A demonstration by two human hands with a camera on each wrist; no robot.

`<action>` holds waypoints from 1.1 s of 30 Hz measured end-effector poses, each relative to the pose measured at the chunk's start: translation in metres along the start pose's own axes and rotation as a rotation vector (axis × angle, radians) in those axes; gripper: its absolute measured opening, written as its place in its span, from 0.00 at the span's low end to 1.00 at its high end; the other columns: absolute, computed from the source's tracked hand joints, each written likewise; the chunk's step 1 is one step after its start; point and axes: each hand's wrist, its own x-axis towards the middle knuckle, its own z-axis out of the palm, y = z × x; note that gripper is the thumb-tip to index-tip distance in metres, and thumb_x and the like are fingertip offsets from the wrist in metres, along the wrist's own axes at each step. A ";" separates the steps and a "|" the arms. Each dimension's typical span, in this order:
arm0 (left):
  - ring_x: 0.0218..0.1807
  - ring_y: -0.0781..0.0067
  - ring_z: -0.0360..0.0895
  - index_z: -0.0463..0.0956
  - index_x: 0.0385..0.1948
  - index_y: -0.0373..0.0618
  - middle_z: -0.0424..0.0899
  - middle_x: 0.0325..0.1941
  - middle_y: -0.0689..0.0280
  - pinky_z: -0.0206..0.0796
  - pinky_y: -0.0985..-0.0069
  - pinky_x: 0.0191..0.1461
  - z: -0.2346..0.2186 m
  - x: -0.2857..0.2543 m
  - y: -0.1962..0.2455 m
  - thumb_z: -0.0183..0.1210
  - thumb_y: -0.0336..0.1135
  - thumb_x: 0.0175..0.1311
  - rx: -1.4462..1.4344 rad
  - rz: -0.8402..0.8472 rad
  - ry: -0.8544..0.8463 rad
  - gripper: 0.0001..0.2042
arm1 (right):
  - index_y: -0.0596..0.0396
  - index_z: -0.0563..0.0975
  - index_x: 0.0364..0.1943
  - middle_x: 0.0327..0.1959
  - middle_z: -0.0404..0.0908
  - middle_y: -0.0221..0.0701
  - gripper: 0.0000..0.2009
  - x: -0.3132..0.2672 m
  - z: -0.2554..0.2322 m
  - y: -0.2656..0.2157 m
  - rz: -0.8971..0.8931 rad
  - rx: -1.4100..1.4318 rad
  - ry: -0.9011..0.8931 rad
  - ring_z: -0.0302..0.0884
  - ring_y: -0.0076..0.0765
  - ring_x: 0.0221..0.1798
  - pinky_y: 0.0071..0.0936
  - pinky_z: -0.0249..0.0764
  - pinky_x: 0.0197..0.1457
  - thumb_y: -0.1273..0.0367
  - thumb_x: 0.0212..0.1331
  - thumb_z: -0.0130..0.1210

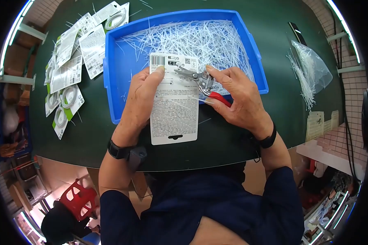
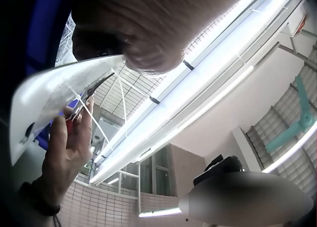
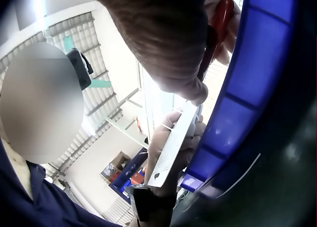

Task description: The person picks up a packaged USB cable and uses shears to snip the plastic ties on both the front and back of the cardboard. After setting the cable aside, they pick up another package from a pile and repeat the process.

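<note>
My left hand (image 1: pixel 141 96) grips a printed white packaging card (image 1: pixel 173 118) by its side edge, thumb on the printed face. The card has a barcode at its far end and a dark hanging slot nearest my body. In my right hand (image 1: pixel 241 96) is a pair of cutters (image 1: pixel 196 76) with a red handle (image 1: pixel 221 99), its jaws lying over the card's far part. Thin white cable ties (image 2: pixel 89 113) stick out from the card in the left wrist view. From the right wrist view, the card (image 3: pixel 171 152) shows almost edge-on.
Behind the hands stands a blue tray (image 1: pixel 107 81) holding a heap of white plastic strips (image 1: pixel 196 38). Several carded packs with coiled white cables (image 1: pixel 69 96) lie at the left. A clear plastic bag (image 1: pixel 317 67) and loose white ties (image 1: pixel 302 83) lie at the right.
</note>
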 end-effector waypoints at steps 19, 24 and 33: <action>0.38 0.77 0.85 0.81 0.53 0.32 0.90 0.43 0.59 0.76 0.78 0.43 0.002 -0.004 -0.006 0.52 0.45 0.81 0.004 -0.024 -0.039 0.20 | 0.45 0.81 0.68 0.40 0.80 0.37 0.35 -0.002 -0.011 -0.006 0.037 -0.071 -0.066 0.80 0.42 0.41 0.34 0.77 0.43 0.70 0.50 0.77; 0.39 0.76 0.86 0.80 0.54 0.31 0.90 0.44 0.58 0.78 0.77 0.43 0.001 -0.010 0.003 0.52 0.43 0.81 -0.005 -0.006 -0.088 0.20 | 0.46 0.81 0.68 0.40 0.81 0.37 0.34 0.002 -0.016 -0.007 0.081 0.111 -0.080 0.79 0.42 0.40 0.34 0.76 0.43 0.70 0.51 0.76; 0.41 0.73 0.88 0.79 0.54 0.30 0.90 0.46 0.55 0.80 0.76 0.45 0.003 -0.009 -0.003 0.51 0.41 0.80 -0.041 0.003 -0.080 0.20 | 0.47 0.80 0.69 0.39 0.81 0.38 0.34 0.005 -0.016 -0.015 -0.021 -0.098 -0.060 0.79 0.41 0.40 0.33 0.77 0.43 0.71 0.52 0.75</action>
